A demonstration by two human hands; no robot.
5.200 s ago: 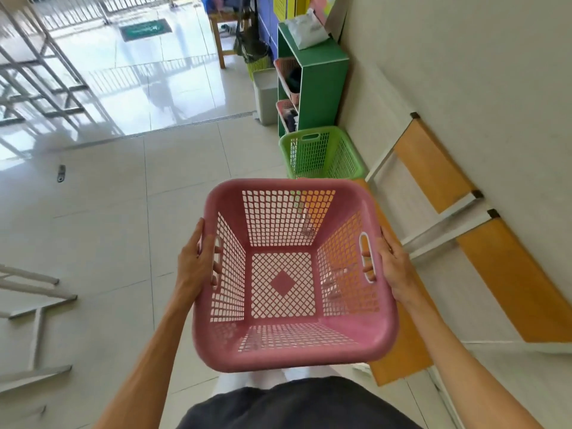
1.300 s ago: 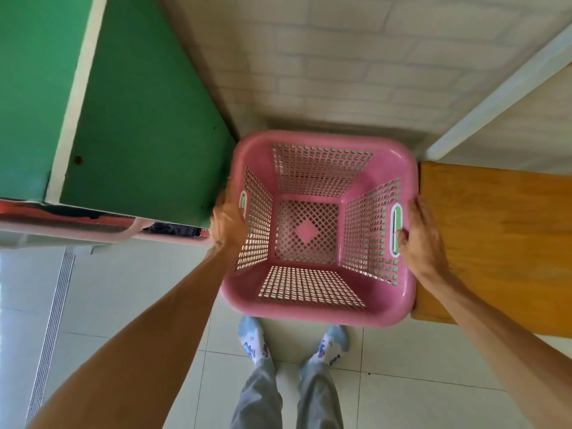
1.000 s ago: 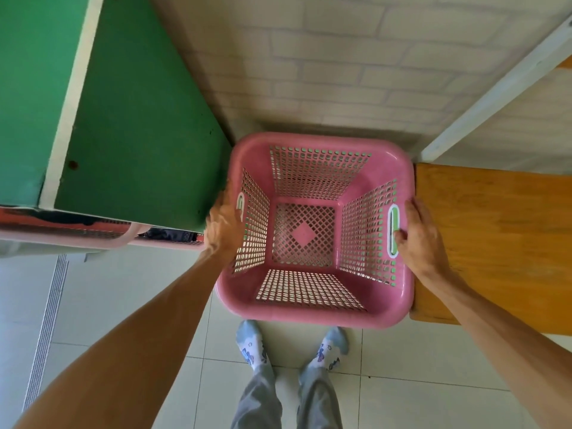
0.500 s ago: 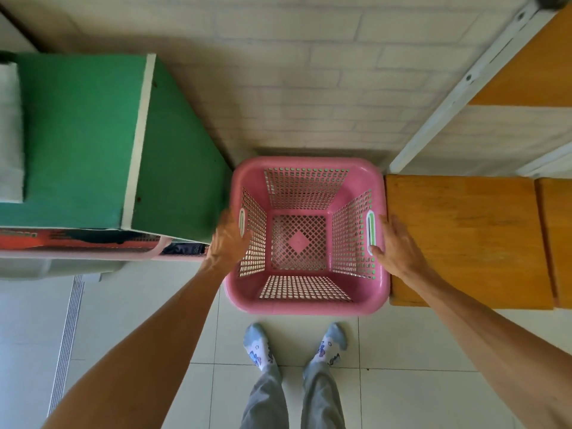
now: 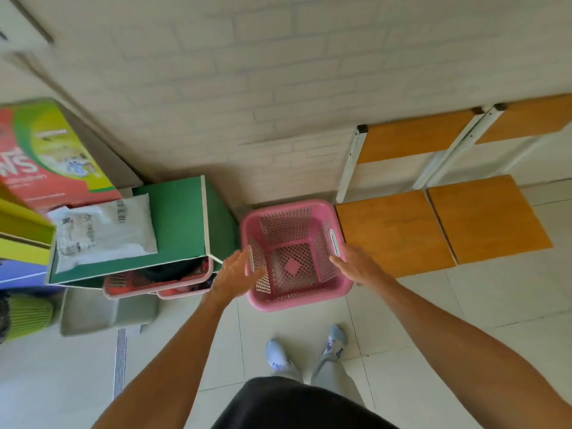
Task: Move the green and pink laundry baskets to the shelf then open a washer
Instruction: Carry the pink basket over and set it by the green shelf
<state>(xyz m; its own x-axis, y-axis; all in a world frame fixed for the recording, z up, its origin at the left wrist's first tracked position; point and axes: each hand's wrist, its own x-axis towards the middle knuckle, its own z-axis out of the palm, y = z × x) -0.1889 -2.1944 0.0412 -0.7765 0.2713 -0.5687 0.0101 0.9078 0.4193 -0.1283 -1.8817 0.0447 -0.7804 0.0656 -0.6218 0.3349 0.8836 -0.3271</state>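
Both hands, left (image 5: 232, 275) and right (image 5: 356, 265), had let go; pink basket (image 5: 295, 253) sat between the released grips, beside the green shelf (image 5: 182, 221). Washer presumably next.

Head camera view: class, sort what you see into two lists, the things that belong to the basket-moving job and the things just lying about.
Part of the job:
- pink perforated plastic laundry basket, on the floor
- green wooden shelf unit beside it
- left hand and right hand, both open at the basket's sides

Just lying about:
- white plastic mailer bag on the shelf top
- orange wooden chair seats
- grey plastic bin
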